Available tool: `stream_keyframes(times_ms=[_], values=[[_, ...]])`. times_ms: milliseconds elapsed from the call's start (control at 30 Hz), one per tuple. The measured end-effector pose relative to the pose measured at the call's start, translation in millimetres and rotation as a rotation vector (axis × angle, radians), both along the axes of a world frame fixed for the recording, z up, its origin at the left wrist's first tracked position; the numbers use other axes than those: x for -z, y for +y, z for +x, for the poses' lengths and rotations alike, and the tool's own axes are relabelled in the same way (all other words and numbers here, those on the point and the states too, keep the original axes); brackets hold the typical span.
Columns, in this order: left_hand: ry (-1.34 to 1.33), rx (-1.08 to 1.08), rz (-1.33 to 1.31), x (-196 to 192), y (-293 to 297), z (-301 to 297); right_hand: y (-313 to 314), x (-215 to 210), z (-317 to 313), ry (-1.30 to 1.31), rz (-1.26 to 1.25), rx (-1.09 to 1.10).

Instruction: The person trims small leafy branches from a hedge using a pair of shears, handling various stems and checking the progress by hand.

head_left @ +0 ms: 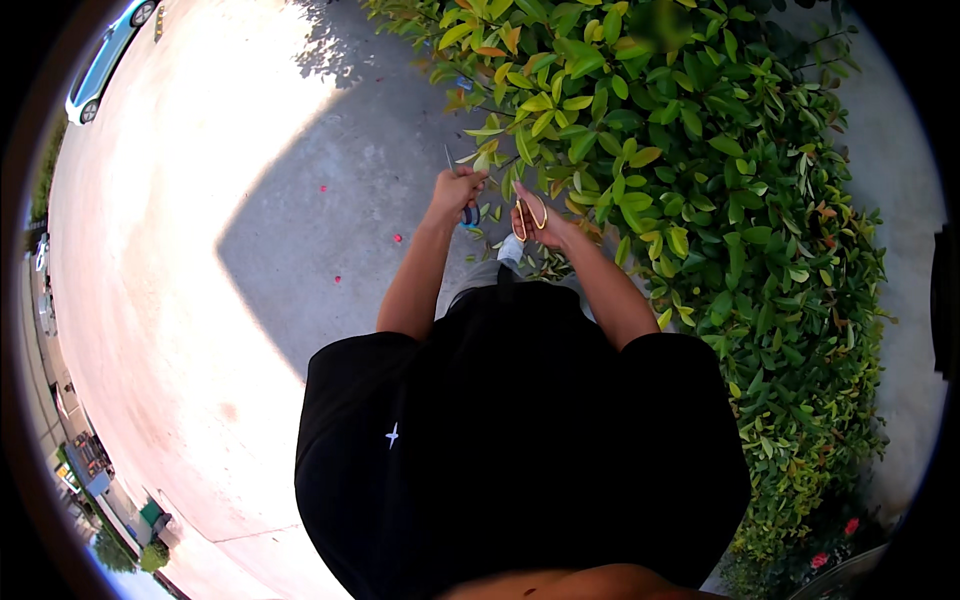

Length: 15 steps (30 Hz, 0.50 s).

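Observation:
My left hand point(458, 192) is closed near the left edge of the green hedge point(650, 150). It holds a tool with a dark blue handle point(470, 215); a thin metal blade point(447, 154) sticks out beyond the fingers, and I cannot make out its exact kind. Right at those fingertips is a pale green leaf point(482, 162). Just to the right, my right hand point(548, 228) grips scissors with gold-rimmed loop handles point(540, 211), their blades pointing away from me toward the leaves. Cut-looking leaves point(548, 265) are scattered below the hands.
The hedge fills the right side, close to my right forearm. Grey shaded pavement point(330, 150) bears several small red bits point(398, 238). Sunlit ground point(150, 270) stretches left, with a blue car point(108, 55) far off. Red flowers point(851, 526) grow at lower right.

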<state>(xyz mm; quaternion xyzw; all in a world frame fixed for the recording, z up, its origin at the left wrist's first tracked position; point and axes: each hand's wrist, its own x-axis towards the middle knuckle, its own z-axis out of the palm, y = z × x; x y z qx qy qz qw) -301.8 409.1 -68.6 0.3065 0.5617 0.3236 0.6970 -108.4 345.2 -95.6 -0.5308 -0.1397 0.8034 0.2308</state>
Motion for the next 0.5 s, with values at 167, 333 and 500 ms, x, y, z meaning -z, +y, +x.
stream_keyframes(times_ms=[167, 333, 500], values=[[-0.008, 0.009, -0.015, 0.8, 0.4, -0.1, 26.2, 15.0, -8.8, 0.068, 0.058, 0.043], [0.006, -0.016, 0.003, 20.5, 1.7, -22.9, 7.5, 27.1, 1.4, 0.038, 0.138, -0.006], [1.097, 0.204, 0.495, -7.3, -4.0, -28.4, -42.6, 13.0, 13.2, 0.097, 0.034, 0.086]])
